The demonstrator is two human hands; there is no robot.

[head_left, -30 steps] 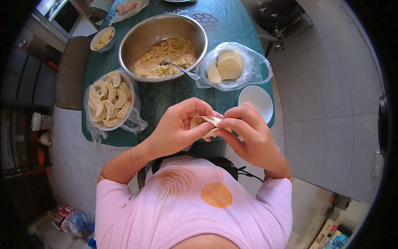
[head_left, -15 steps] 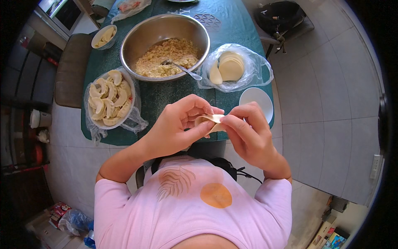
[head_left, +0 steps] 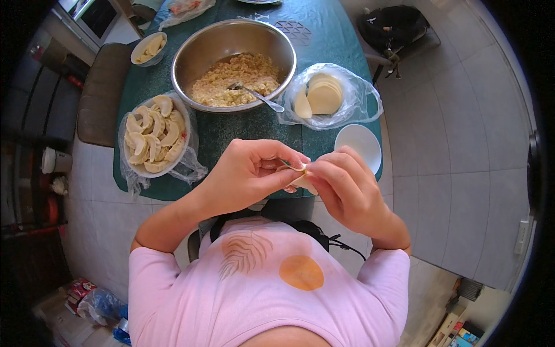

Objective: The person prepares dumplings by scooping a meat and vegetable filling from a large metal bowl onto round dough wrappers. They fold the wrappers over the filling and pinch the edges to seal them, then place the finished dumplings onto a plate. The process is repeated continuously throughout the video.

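Note:
Between my two hands, above the table's near edge, is a dumpling (head_left: 303, 181) of pale dough, folded over and partly hidden by fingers. My left hand (head_left: 257, 168) grips its left side with thumb and fingers. The fingertips of my right hand (head_left: 344, 182) pinch its edge from the right. Beyond them stands a large steel bowl (head_left: 184, 61) of minced filling (head_left: 234, 81), a spoon (head_left: 254, 96) leaning in it. Round dough wrappers (head_left: 325, 94) lie stacked in a clear plastic bag (head_left: 361, 95) at the right.
Left of the steel bowl, folded dumplings (head_left: 155, 136) fill a plate over a plastic bag (head_left: 193, 170). A small bowl (head_left: 149, 49) with dough pieces stands farther back. A white bowl (head_left: 359, 144) sits at the table's right edge. Chairs (head_left: 101, 95) flank the green-covered table (head_left: 231, 130).
My fingertips have drawn closer together, and the dumpling's open fold is pressed narrower. My right hand has turned slightly over it. The table's things appear slightly shifted in view.

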